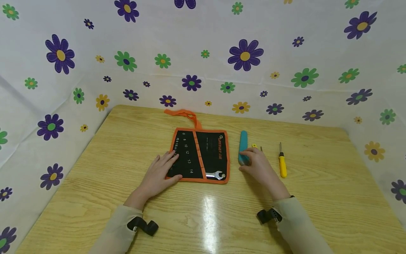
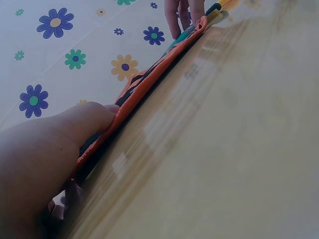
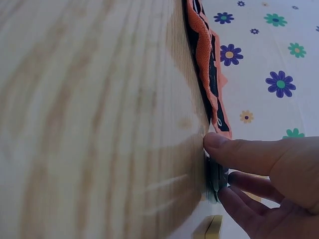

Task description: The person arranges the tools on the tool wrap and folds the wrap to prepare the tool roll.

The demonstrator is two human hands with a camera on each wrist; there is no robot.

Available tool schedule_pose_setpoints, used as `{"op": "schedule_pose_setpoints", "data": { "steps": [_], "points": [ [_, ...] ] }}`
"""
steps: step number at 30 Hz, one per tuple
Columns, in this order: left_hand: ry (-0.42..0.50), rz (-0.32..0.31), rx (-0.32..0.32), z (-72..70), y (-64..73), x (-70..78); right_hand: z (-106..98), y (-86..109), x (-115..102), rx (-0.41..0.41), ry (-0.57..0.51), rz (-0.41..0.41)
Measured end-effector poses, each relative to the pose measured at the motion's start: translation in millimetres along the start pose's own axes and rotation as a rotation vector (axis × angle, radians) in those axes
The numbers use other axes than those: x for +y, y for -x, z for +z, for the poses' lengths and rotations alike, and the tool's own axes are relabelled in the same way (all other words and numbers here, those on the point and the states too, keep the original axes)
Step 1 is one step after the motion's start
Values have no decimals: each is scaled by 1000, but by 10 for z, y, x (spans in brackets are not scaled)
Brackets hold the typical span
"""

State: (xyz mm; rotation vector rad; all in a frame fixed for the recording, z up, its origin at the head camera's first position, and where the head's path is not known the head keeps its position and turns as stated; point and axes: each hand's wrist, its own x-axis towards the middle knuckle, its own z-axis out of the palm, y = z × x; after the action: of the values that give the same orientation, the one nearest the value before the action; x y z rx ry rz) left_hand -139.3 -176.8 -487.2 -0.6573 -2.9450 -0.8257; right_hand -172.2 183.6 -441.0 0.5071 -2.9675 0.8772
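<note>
A black tool pouch with orange trim and printed size numbers lies flat on the table. At its near right corner a silver wrench shows from a pocket. My left hand rests on the pouch's left part, fingers spread and fairly straight; its thumb lies over the near edge. Right of the pouch lies a long, flat teal object with a rounded far end. The right hand pinches its near end between thumb and fingers. In the right wrist view this end looks dark, partly covered by the fingers.
Farther right lies a yellow-handled screwdriver, tip pointing away. Behind the right hand a small yellow end and a thin metal tip show. An orange strap trails from the pouch's far edge. Flower-patterned cloth borders the wooden table.
</note>
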Motion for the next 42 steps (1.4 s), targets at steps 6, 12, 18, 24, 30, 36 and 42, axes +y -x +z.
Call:
{"op": "schedule_pose_setpoints", "data": {
  "steps": [6, 12, 18, 24, 30, 36, 42],
  "points": [
    [0, -5, -2, -3, 1, 5, 2, -4, 7, 14, 13, -37],
    [-3, -4, -3, -9, 7, 15, -14, 9, 2, 34, 64, -78],
    [-3, -7, -2, -10, 8, 16, -52, 39, -36, 124, 126, -131],
    [1, -5, 3, -4, 9, 6, -115, 101, -115, 199, 81, -138],
    [-7, -7, -1, 15, 3, -13, -135, 138, -112, 354, 49, -93],
    [1, -7, -6, 6, 5, -5, -189, 161, -92, 496, -45, -44],
    [2, -9, -8, 6, 5, -1, -242, 167, -49, 563, -150, 11]
  ]
}}
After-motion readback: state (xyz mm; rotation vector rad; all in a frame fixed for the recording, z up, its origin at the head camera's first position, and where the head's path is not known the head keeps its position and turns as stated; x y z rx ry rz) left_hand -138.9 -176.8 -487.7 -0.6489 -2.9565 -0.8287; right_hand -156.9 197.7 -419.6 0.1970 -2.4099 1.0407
